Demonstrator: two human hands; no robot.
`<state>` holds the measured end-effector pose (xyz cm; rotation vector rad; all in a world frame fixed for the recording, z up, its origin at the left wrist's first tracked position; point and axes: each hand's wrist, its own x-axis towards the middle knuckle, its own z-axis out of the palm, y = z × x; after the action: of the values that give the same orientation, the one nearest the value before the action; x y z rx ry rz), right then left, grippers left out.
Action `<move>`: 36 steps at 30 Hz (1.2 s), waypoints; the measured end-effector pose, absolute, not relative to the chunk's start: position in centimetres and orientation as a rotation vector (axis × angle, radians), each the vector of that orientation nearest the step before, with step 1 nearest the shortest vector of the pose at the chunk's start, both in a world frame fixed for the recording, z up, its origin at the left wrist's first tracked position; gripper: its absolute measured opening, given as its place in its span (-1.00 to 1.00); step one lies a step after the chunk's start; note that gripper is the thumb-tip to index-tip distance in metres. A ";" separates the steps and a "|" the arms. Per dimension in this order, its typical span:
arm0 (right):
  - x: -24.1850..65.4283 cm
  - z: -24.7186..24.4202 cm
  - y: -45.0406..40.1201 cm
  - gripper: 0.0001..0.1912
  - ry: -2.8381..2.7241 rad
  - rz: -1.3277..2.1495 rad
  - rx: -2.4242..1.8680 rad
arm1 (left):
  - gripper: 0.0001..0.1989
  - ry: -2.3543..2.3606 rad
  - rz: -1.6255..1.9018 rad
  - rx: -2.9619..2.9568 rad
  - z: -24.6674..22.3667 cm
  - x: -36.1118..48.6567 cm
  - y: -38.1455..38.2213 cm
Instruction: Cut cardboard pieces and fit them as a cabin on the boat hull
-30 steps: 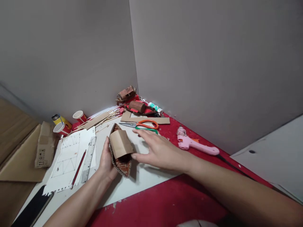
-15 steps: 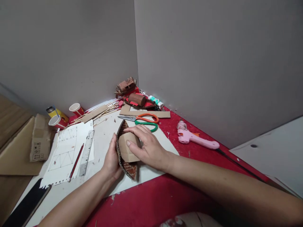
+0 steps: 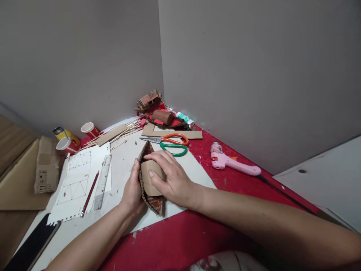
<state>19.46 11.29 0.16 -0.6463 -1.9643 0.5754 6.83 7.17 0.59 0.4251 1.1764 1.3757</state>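
Observation:
A small brown corrugated-cardboard boat is tilted on its side above the white sheet. My left hand grips the boat's outer side from the left, thumb upright at its edge. Inside the hull sits a curved piece of plain tan cardboard. My right hand is wrapped over that piece, thumb on its face and fingers reaching inside the hull's far part. Just beyond the boat lie scissors with one orange and one green handle.
A pink glue gun with a cord lies at right. Left are a ruler, a pencil, drawn paper, paper cups and cardboard boxes. Wooden sticks and finished-looking boat models are near the corner.
My right hand has shifted slightly, its thumb moving a little left on the tan cardboard, which sits slightly deeper against the hull. The view has moved a touch.

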 end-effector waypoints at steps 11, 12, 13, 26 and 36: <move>22.2 2.6 11.8 -0.50 -1.813 0.613 -0.599 | -0.49 0.935 1.124 0.361 1.2 3.8 8.8; 22.6 2.8 12.1 -0.54 -1.777 0.607 -0.623 | -0.48 0.899 1.067 0.376 1.2 3.2 9.0; 22.9 3.0 12.4 -0.58 -1.750 0.605 -0.647 | -0.48 0.871 1.013 0.397 1.3 2.7 9.2; 22.4 1.4 14.8 -0.70 -1.674 0.925 -0.757 | -0.24 0.734 0.536 0.439 0.0 -0.7 10.4; 22.3 1.0 15.3 -0.58 -1.818 1.485 -0.770 | -0.09 0.652 0.399 0.359 -0.3 -0.3 9.9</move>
<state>22.34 15.28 1.00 -0.7699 -1.8177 1.4850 -0.28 9.92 -0.29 0.3590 0.6524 0.3991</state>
